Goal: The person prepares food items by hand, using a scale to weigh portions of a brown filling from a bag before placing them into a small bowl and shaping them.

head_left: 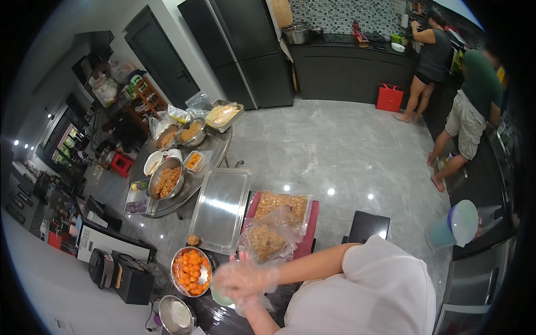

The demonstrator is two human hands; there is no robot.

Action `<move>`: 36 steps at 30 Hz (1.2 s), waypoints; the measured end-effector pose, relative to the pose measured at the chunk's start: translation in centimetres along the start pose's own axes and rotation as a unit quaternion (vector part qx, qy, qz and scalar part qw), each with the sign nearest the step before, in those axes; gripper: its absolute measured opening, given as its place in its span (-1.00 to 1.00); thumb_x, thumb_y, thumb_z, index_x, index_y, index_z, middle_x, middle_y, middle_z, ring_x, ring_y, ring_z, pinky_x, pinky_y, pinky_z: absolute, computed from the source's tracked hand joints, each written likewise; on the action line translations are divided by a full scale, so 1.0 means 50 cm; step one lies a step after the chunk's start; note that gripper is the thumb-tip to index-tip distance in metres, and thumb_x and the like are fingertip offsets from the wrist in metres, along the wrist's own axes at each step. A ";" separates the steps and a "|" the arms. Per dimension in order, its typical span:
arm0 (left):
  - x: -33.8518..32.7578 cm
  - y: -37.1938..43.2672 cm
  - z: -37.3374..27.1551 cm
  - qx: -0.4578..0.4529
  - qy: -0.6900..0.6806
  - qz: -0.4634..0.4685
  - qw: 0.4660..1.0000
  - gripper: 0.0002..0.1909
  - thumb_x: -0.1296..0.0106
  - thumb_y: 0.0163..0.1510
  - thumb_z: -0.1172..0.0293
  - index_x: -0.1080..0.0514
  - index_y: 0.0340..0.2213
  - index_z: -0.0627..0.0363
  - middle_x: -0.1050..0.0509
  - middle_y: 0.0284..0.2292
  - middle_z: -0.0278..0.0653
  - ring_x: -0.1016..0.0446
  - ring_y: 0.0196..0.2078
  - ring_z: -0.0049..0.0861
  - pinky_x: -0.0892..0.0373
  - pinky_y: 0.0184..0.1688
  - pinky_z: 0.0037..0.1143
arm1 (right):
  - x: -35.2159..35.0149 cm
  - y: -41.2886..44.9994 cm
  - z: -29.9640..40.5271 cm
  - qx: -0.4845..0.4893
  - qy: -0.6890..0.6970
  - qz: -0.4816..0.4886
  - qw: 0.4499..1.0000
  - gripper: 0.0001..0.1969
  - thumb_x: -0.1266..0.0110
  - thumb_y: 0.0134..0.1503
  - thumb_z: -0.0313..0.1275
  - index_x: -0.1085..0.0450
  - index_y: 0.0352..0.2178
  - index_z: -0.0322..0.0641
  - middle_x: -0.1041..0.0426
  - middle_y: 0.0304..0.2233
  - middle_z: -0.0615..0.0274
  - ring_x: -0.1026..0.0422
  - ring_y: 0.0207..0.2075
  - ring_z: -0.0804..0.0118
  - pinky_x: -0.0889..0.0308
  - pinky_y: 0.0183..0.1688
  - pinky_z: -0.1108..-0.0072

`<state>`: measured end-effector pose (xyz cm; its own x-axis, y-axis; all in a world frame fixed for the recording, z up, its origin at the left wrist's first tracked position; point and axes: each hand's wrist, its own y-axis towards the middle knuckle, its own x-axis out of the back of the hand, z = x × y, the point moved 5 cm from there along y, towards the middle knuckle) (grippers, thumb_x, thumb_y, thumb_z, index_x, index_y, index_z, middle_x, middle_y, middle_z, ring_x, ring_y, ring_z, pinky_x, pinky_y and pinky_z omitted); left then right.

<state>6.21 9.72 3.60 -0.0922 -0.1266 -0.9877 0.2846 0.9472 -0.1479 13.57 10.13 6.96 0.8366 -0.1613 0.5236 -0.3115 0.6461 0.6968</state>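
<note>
Both my hands wear clear plastic gloves and meet above the dark table. My right hand (245,278), blurred, lies across my left hand (253,305) and covers much of it. Whatever is between the palms is hidden. A pale green round thing (222,296) shows just beneath them; I cannot tell whether it is touched. Close by stands a steel bowl of orange balls (191,270), partly under plastic film. A single brown ball (193,240) rests at the corner of a metal tray (220,209). Bags of crumbly brown filling (268,240) lie beside the tray on a red board (310,226).
A steel bowl with white contents (180,314) stands at the near left. Beyond is a round metal table (197,188) with bowls of filling (168,182) and a tray (225,115). Two people (435,50) (473,104) stand at the counter. A dark stool (368,228) is beside me.
</note>
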 end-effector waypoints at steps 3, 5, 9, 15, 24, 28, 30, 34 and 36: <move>-0.032 -0.015 0.008 -0.003 -0.083 0.015 0.996 -0.62 0.14 0.14 0.36 -0.27 -0.03 0.27 -0.38 -0.06 -0.10 -0.41 -0.04 -0.40 -0.49 -0.15 -0.48 | 0.037 0.064 -0.047 -0.028 0.234 0.146 0.961 -0.75 0.03 0.12 -0.21 -0.47 -0.26 -0.03 -0.38 -0.09 0.12 -0.26 0.05 -0.03 -0.05 0.17 0.20; -0.056 -0.023 -0.002 -0.062 0.068 -0.042 0.995 -0.60 0.12 0.13 0.36 -0.27 -0.01 0.27 -0.38 -0.05 -0.09 -0.41 -0.04 -0.39 -0.50 -0.20 -0.50 | 0.062 0.053 -0.020 -0.073 0.232 0.139 0.960 -0.73 0.03 0.12 -0.21 -0.46 -0.25 -0.10 -0.40 -0.14 0.11 -0.27 0.03 -0.03 -0.06 0.18 0.22; 0.015 -0.008 -0.015 -0.033 0.015 -0.025 0.999 -0.54 0.12 0.15 0.28 -0.23 0.02 0.32 -0.36 -0.02 -0.07 -0.37 0.02 -0.34 -0.40 -0.08 -0.42 | 0.045 0.013 0.053 0.074 0.023 -0.051 0.996 -0.73 0.01 0.11 -0.27 -0.43 -0.28 -0.26 -0.39 -0.16 0.07 -0.34 -0.03 -0.01 -0.32 -0.01 0.34; -0.003 -0.022 -0.048 0.001 0.017 -0.001 1.000 -0.44 0.14 0.18 0.15 -0.19 0.06 0.36 -0.36 0.00 -0.09 -0.34 0.07 -0.31 -0.23 0.16 -0.25 | 0.089 0.029 0.019 0.123 0.055 -0.017 0.991 -0.66 -0.04 0.07 -0.20 -0.40 -0.15 -0.09 -0.36 -0.06 0.14 -0.32 0.01 0.06 -0.30 0.00 0.33; 0.035 -0.022 -0.031 0.061 -0.136 0.096 0.984 -0.41 0.18 0.20 0.14 -0.10 0.14 0.28 -0.21 0.13 -0.05 -0.18 0.19 -0.23 -0.11 0.23 -0.23 | 0.087 0.029 -0.006 -0.002 0.155 0.078 0.985 -0.71 0.03 0.10 -0.22 -0.44 -0.18 -0.02 -0.39 -0.08 0.19 -0.29 0.05 0.07 -0.20 0.09 0.29; 0.045 0.000 0.013 -0.100 0.210 0.020 0.972 -0.44 0.17 0.19 0.19 -0.08 0.14 0.21 -0.24 0.09 -0.09 -0.26 0.12 -0.25 -0.23 0.14 -0.22 | 0.025 0.015 0.039 -0.013 0.120 0.038 0.992 -0.67 0.04 0.08 -0.20 -0.45 -0.19 -0.09 -0.39 -0.09 0.12 -0.28 0.06 0.06 -0.02 0.19 0.19; 0.067 -0.003 0.012 -0.076 0.038 -0.006 0.996 -0.45 0.12 0.16 0.16 -0.14 0.12 0.14 -0.30 0.04 -0.08 -0.32 0.07 -0.21 -0.31 0.09 -0.23 | 0.036 0.052 -0.005 -0.090 0.207 0.143 0.964 -0.63 0.05 0.08 -0.15 -0.45 -0.19 -0.12 -0.40 -0.14 0.11 -0.28 0.03 0.09 0.06 0.23 0.15; 0.042 -0.028 0.002 -0.034 0.045 -0.158 0.986 -0.61 0.00 0.11 0.13 -0.32 -0.07 0.04 -0.40 -0.11 -0.15 -0.40 -0.08 -0.21 -0.43 -0.05 -0.29 | 0.156 0.062 -0.017 0.098 0.037 0.112 0.988 -0.62 0.01 0.07 -0.14 -0.45 -0.21 -0.19 -0.43 -0.18 0.10 -0.37 -0.07 0.07 -0.26 0.02 0.32; 0.087 -0.039 -0.005 -0.003 -0.010 -0.196 0.981 -0.77 -0.03 0.11 0.18 -0.38 -0.31 0.05 -0.44 -0.30 -0.22 -0.43 -0.25 -0.31 -0.49 -0.35 -0.41 | 0.248 0.064 -0.067 -0.093 0.127 0.056 0.986 -0.66 -0.08 0.06 -0.17 -0.49 -0.30 -0.23 -0.50 -0.29 0.07 -0.46 -0.19 0.02 -0.34 -0.09 0.36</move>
<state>5.00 7.40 -0.36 -0.1744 -0.4866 -0.8560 0.2247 0.8268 -0.5157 24.47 12.72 14.05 0.8945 0.0961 0.4365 -0.3409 0.7785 0.5271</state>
